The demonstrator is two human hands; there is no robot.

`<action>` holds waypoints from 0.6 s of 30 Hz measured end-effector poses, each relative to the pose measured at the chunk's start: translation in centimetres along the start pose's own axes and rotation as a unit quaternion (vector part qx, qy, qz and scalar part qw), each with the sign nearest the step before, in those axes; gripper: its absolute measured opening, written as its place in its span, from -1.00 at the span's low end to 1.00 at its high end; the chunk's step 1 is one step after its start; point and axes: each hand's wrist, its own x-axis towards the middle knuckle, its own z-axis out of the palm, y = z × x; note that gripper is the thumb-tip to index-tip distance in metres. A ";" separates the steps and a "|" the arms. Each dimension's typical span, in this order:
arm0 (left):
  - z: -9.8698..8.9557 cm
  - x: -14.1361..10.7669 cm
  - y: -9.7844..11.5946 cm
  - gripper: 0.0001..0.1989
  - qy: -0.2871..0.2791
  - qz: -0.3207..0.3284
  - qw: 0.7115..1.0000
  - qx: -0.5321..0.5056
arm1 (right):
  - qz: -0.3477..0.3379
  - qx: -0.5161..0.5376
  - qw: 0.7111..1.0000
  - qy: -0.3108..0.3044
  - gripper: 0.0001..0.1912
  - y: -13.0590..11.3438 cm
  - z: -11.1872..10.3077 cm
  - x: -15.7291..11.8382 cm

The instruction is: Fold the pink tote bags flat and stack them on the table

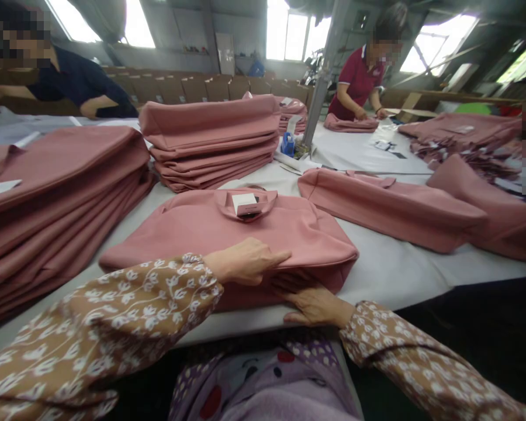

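Observation:
A pink bag [193, 225] lies flat in front of me, its base side toward me. On its far edge sits a handle loop with a white tag [246, 204]. My left hand [244, 261] rests on the bag's near edge, index finger stretched along the seam and the other fingers bent down; its thumb is hidden. Against the lower front side, my right hand [310, 301] lies flat with fingers spread, partly in the bag's shadow. Neither hand grasps anything that I can see.
Stacks of pink bags stand left [70, 175] and behind [210, 134]. More bags [390, 204] lie to the right on the white-covered table [390, 275]. A metal post [322, 82] rises by a blue tape dispenser [288, 144]. Two people work across the table; another is partly visible at right.

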 end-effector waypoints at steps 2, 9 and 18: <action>1.2 -0.4 1.2 -0.31 -0.013 0.018 0.999 -0.030 | 0.043 0.039 0.998 -0.014 -0.28 0.6 0.5 -0.1; 10.0 -1.4 2.4 -0.30 0.025 0.025 0.992 -0.118 | 0.120 0.060 0.991 -0.005 -0.36 0.6 0.7 0.1; 13.5 -1.3 0.5 -0.48 0.100 0.013 0.981 -0.163 | 0.123 0.044 0.991 -0.036 -0.57 -1.4 -2.3 0.1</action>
